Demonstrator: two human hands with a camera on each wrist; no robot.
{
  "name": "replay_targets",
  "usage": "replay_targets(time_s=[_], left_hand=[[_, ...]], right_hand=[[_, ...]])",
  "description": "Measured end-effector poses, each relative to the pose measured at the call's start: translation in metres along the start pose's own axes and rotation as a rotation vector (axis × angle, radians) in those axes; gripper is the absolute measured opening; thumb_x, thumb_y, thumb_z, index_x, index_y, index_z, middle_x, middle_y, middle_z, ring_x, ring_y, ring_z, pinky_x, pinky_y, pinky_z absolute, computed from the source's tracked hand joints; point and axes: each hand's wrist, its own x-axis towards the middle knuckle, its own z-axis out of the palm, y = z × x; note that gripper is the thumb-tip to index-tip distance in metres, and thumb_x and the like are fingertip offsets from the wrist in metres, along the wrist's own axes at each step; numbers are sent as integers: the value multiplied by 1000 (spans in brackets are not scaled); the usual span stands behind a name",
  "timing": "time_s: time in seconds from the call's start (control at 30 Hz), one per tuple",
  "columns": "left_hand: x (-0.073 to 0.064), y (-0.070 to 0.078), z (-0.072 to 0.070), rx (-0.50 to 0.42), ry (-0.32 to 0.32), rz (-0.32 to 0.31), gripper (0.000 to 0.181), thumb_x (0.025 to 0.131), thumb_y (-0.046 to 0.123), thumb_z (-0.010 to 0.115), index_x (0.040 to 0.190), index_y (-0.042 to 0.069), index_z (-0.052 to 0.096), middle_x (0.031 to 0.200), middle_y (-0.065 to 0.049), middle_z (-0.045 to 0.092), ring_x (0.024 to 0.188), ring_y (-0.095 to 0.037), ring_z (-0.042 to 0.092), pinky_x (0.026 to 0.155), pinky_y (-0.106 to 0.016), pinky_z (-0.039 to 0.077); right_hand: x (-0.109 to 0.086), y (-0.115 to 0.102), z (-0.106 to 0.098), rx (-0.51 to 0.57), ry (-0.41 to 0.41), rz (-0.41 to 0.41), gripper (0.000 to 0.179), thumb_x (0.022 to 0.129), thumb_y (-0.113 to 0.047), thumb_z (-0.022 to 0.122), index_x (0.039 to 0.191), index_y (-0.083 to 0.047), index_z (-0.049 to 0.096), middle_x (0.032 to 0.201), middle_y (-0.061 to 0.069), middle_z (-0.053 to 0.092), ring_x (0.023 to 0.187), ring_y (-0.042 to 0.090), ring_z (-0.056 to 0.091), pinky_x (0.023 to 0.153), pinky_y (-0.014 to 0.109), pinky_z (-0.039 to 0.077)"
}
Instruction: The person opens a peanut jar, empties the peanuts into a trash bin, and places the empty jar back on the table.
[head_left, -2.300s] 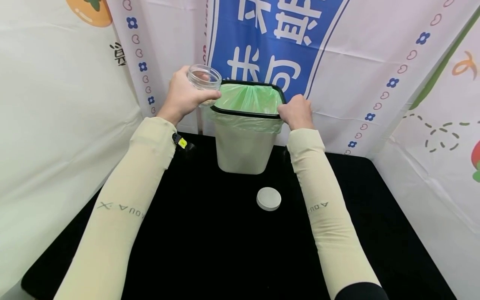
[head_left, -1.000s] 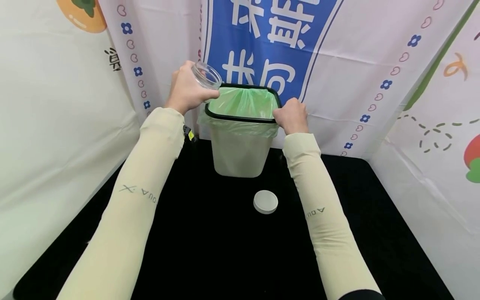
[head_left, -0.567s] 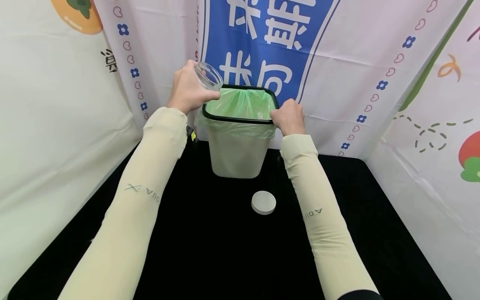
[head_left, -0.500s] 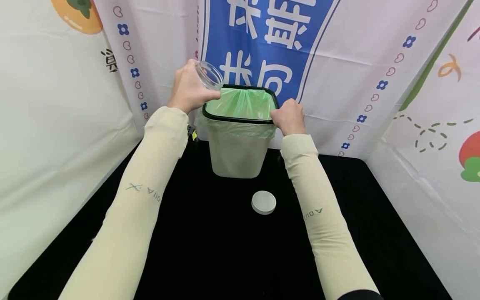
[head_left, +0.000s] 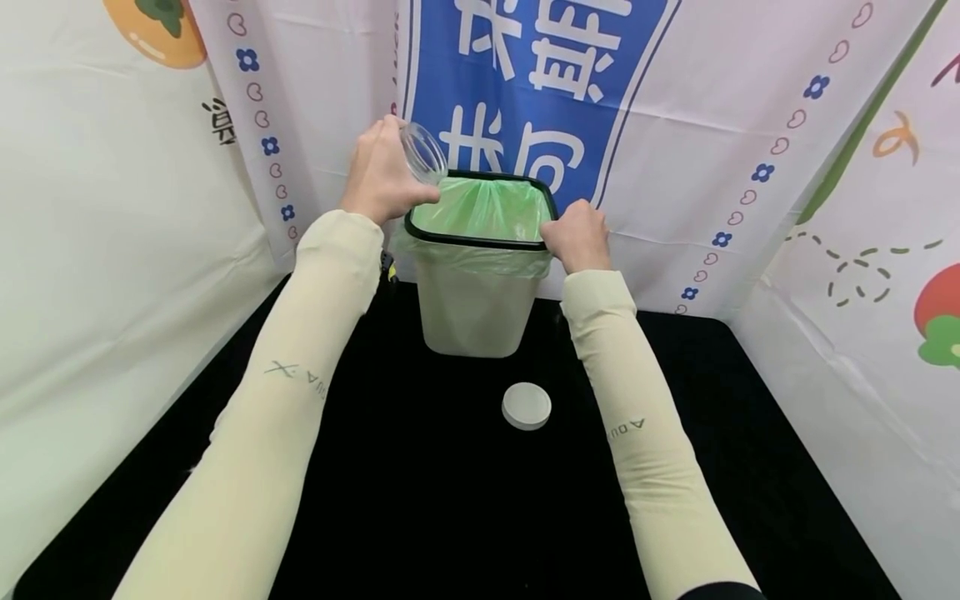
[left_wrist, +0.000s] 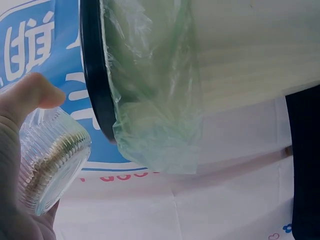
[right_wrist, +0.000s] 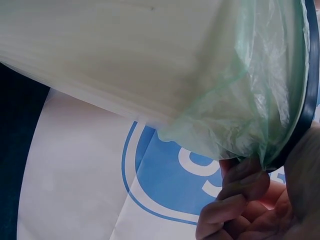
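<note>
Left hand (head_left: pixel 382 175) grips clear glass jar (head_left: pixel 424 155); grip curled round its side, thumb along the near side in head view. Jar is up in the air at the left rear part of the bin (head_left: pixel 476 308), tilted, mouth facing right toward the bin's opening. Left wrist view: jar wall is ribbed, tan grains (left_wrist: pixel 52 162) inside, lying along one side near the base. Cannot tell exact type of grains, too blurry. Jar and rim look just apart there.

Right hand (head_left: pixel 577 235) holds bin at right front corner of its black rim (head_left: pixel 480 243); grip pinching there, fingers bent under the rim and touching the bag (head_left: pixel 487 208) in right wrist view. Thumb placement hard to tell.

Bin is pale, upright, on black table (head_left: pixel 450 500), toward the far edge. Green see-through bag lines it, edge folded over outside, hanging wrinkled below the rim. Round white lid (head_left: pixel 527 406) flat on table, nearer the person than the bin, left of the right sleeve (head_left: pixel 637 417). Left sleeve (head_left: pixel 277 417) same pale yellow; both have dark lettering.

Behind bin: white cloth (head_left: pixel 690 167) with blue panel (head_left: pixel 540 92), white characters, hearts and blue flowers along strips.
</note>
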Motion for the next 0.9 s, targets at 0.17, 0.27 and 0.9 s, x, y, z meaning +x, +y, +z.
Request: replay_targets(time_s=[0.17, 0.27, 0.9], left_hand=[[1, 2, 0, 46, -24, 20, 98, 71, 22, 90, 154, 0, 42, 149, -18, 55, 136, -36, 50, 120, -46, 44], [1, 3, 0, 81, -33, 37, 98, 72, 22, 90, 153, -2, 41, 151, -20, 53, 137, -37, 49, 121, -48, 43], [3, 11, 0, 255, -41, 181, 91, 70, 14, 89, 147, -5, 45, 141, -23, 57, 132, -40, 51, 122, -49, 42]], right_hand=[[0, 0, -2, -3, -7, 2, 12, 93, -19, 55, 93, -8, 58, 101, 16, 63, 90, 31, 59, 71, 39, 50], [0, 0, -3, -5, -8, -1, 12, 93, -20, 55, 92, -8, 58, 103, 17, 64, 92, 32, 59, 74, 40, 51], [0, 0, 0, -9, 10, -22, 17, 91, -15, 55, 75, -14, 49, 80, 9, 52, 77, 28, 53, 65, 36, 45]])
